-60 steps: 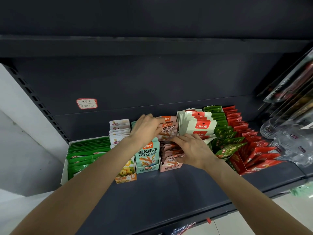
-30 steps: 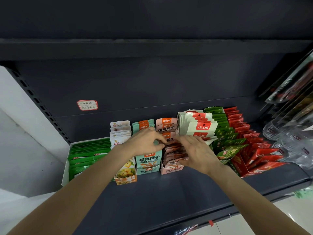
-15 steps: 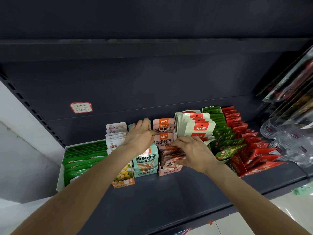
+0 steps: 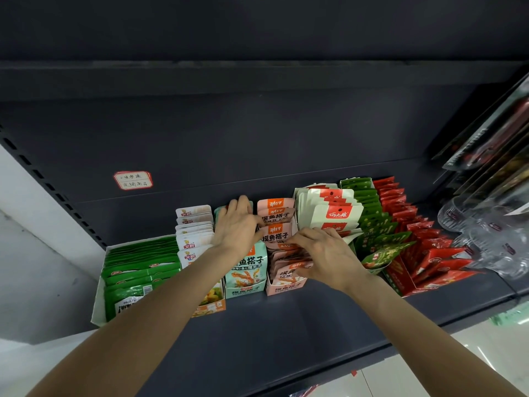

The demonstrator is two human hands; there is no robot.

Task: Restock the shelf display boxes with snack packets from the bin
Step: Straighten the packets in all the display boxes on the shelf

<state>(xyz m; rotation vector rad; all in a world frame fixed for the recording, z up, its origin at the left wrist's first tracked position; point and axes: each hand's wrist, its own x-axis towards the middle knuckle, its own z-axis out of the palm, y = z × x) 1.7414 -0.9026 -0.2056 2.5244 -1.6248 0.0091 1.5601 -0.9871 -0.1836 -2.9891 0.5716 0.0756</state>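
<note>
We are pinching pink packets (image 4: 277, 234), printed 摸鱼搭子, standing in the pink display box (image 4: 283, 286) mid-shelf, with our right hand (image 4: 323, 253). Our left hand (image 4: 236, 224) is lying with straight fingers over the teal packets (image 4: 248, 266) beside them. White packets (image 4: 333, 210) with red labels are standing just right. A handwritten tag (image 4: 133, 180) is sticking to the dark back panel (image 4: 257, 144).

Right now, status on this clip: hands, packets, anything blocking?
Left hand on the teal and pink rows, grip unclear. Right hand curled on pink packets in the pink display box. White packets lean close; nothing blocking.
</note>
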